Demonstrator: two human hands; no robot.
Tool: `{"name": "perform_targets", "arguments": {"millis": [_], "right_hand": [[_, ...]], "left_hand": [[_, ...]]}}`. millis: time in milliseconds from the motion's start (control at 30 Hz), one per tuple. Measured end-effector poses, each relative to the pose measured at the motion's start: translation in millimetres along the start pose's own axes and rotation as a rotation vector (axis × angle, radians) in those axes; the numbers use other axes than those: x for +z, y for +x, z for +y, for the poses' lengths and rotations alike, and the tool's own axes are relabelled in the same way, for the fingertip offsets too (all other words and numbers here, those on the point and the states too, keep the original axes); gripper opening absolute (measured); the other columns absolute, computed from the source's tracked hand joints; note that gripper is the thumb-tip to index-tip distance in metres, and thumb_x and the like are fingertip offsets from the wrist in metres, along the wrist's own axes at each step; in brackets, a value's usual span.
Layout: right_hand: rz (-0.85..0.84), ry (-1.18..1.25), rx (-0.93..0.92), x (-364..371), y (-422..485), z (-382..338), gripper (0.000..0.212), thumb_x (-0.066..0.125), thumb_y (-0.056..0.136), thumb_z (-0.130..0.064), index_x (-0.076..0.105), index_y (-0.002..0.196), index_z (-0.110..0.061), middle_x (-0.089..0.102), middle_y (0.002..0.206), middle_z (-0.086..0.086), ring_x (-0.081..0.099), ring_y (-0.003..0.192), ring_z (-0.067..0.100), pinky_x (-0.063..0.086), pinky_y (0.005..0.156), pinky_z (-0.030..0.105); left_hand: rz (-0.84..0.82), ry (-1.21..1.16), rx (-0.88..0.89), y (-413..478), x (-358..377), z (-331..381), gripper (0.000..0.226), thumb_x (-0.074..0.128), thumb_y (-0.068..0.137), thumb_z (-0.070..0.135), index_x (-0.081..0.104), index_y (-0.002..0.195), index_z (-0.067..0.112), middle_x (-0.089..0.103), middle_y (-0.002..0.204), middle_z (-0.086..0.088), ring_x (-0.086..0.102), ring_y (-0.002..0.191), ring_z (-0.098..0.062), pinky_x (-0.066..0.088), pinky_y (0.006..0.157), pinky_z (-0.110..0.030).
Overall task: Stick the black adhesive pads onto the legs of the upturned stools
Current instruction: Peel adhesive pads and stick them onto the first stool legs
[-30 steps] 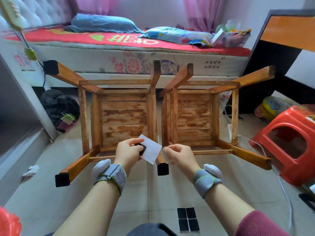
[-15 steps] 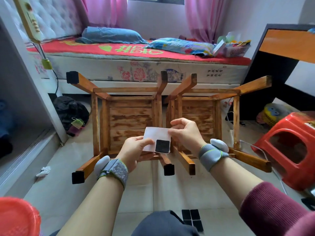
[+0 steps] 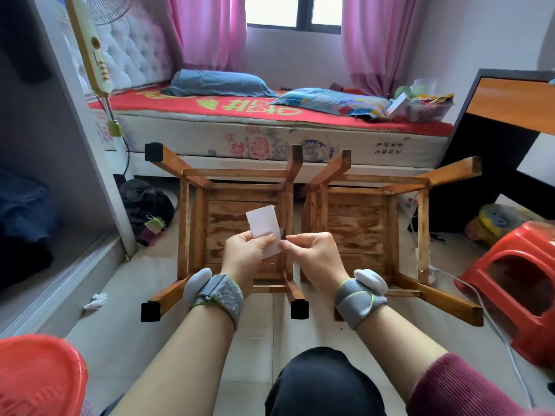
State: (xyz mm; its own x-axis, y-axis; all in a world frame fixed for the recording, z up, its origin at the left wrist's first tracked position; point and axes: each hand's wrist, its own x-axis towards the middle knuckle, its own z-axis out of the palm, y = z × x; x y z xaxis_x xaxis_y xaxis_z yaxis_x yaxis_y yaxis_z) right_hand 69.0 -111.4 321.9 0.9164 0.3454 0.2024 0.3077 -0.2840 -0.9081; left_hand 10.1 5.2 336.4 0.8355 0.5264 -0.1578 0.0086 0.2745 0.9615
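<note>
Pad being peeled from its white backing above the left stool

Two upturned wooden stools, the left stool (image 3: 240, 217) and the right stool (image 3: 360, 217), stand side by side on the tiled floor (image 3: 270, 334) before the bed (image 3: 270, 139); their varnished, streaky legs are square-sectioned, three of the left stool's already capped in matt black, the right stool's still bare. Since half a second ago the backing paper (image 3: 262, 225) has turned so its pad no longer faces the camera, and the right hand (image 3: 312, 253) has come in to its edge, so I judge peeling has begun. The left hand (image 3: 246, 259) has its grip pinched on the thin, stiff white paper; the right grip is closed on the black adhesive pad (image 3: 282, 234), seen edge-on as a dark sliver.
</note>
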Motion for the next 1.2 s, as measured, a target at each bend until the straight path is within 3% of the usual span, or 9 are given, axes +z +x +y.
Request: {"name": "perform_targets", "arguments": {"millis": [233, 400, 533, 667, 733, 833, 1000, 1067, 1200], "right_hand": [[-0.007, 0.043, 0.152, -29.2, 14.7, 1.7, 0.012, 0.071, 0.077, -0.022, 0.076, 0.086, -0.016, 0.074, 0.083, -0.001, 0.068, 0.083, 0.014, 0.057, 0.083, 0.034], [-0.031, 0.179, 0.164, -54.0, 32.5, -13.2, 0.013, 0.069, 0.082, -0.01, 0.072, 0.092, -0.002, 0.069, 0.075, 0.01, 0.063, 0.064, 0.017, 0.055, 0.059, 0.022], [0.004, 0.254, 0.146, -66.5, 63.4, -23.3, 0.013, 0.068, 0.082, -0.009, 0.074, 0.092, -0.004, 0.075, 0.081, 0.011, 0.073, 0.07, 0.018, 0.059, 0.064, 0.023], [0.021, 0.348, 0.169, -74.3, 109.8, -38.9, 0.017, 0.059, 0.086, -0.014, 0.075, 0.085, -0.007, 0.076, 0.086, 0.014, 0.073, 0.079, 0.022, 0.059, 0.075, 0.029], [0.043, 0.345, 0.152, -76.4, 128.5, -47.3, 0.013, 0.062, 0.084, -0.012, 0.075, 0.082, -0.008, 0.075, 0.079, 0.014, 0.07, 0.071, 0.019, 0.056, 0.069, 0.025], [0.075, 0.27, 0.117, -73.1, 159.3, -49.3, 0.014, 0.07, 0.075, -0.006, 0.073, 0.086, -0.015, 0.073, 0.079, 0.007, 0.065, 0.071, 0.017, 0.055, 0.069, 0.029], [0.107, 0.178, 0.096, -57.3, 198.5, -43.8, 0.017, 0.077, 0.07, -0.014, 0.07, 0.084, -0.02, 0.074, 0.082, 0.003, 0.07, 0.081, 0.02, 0.057, 0.08, 0.039], [0.119, 0.181, 0.072, -51.5, 204.0, -41.0, 0.013, 0.079, 0.069, -0.014, 0.071, 0.078, -0.018, 0.074, 0.081, 0.002, 0.07, 0.08, 0.019, 0.056, 0.08, 0.037], [0.15, 0.195, 0.03, -42.5, 215.6, -34.4, 0.011, 0.08, 0.068, -0.012, 0.073, 0.075, -0.017, 0.075, 0.077, 0.002, 0.07, 0.076, 0.015, 0.058, 0.077, 0.035]], "left_hand": [[0.039, -0.077, -0.079, -1.4, 3.6, -7.5, 0.024, 0.062, 0.087, 0.003, 0.06, 0.111, 0.004, 0.065, 0.09, -0.004, 0.064, 0.082, -0.019, 0.056, 0.08, -0.035], [0.097, 0.281, -0.032, 15.6, 2.9, -6.3, 0.07, 0.054, 0.08, -0.001, 0.035, 0.142, 0.025, 0.048, 0.128, -0.007, 0.061, 0.1, -0.022, 0.057, 0.087, -0.045], [-0.054, 0.456, 0.0, 40.9, 26.5, 26.9, 0.033, 0.046, 0.083, 0.0, 0.07, 0.104, 0.01, 0.065, 0.1, -0.013, 0.064, 0.078, -0.02, 0.06, 0.07, -0.037], [-0.088, 0.813, 0.173, 84.6, 47.4, 68.8, 0.026, 0.05, 0.085, 0.009, 0.077, 0.089, 0.009, 0.073, 0.089, -0.009, 0.065, 0.066, -0.009, 0.05, 0.055, -0.017], [-0.066, 1.004, 0.215, 104.3, 50.0, 83.0, 0.027, 0.052, 0.086, 0.017, 0.074, 0.074, 0.009, 0.07, 0.078, -0.009, 0.061, 0.071, -0.02, 0.045, 0.065, -0.023], [0.008, 1.058, 0.235, 129.6, 56.8, 94.3, 0.046, 0.051, 0.089, 0.022, 0.041, 0.045, 0.012, 0.043, 0.05, -0.003, 0.04, 0.054, -0.02, 0.031, 0.055, -0.029], [0.013, 0.988, 0.318, 156.8, 76.4, 102.0, 0.058, 0.048, 0.095, 0.033, 0.035, 0.041, 0.014, 0.039, 0.045, 0.001, 0.037, 0.046, -0.014, 0.027, 0.049, -0.025], [-0.014, 0.979, 0.361, 162.6, 80.2, 100.4, 0.057, 0.05, 0.094, 0.038, 0.046, 0.043, 0.012, 0.048, 0.047, 0.0, 0.046, 0.049, -0.015, 0.032, 0.05, -0.025], [0.073, 0.875, 0.424, 180.2, 86.1, 92.2, 0.033, 0.063, 0.085, 0.039, 0.077, 0.076, 0.01, 0.076, 0.074, -0.007, 0.07, 0.078, -0.024, 0.051, 0.069, -0.033]]}}
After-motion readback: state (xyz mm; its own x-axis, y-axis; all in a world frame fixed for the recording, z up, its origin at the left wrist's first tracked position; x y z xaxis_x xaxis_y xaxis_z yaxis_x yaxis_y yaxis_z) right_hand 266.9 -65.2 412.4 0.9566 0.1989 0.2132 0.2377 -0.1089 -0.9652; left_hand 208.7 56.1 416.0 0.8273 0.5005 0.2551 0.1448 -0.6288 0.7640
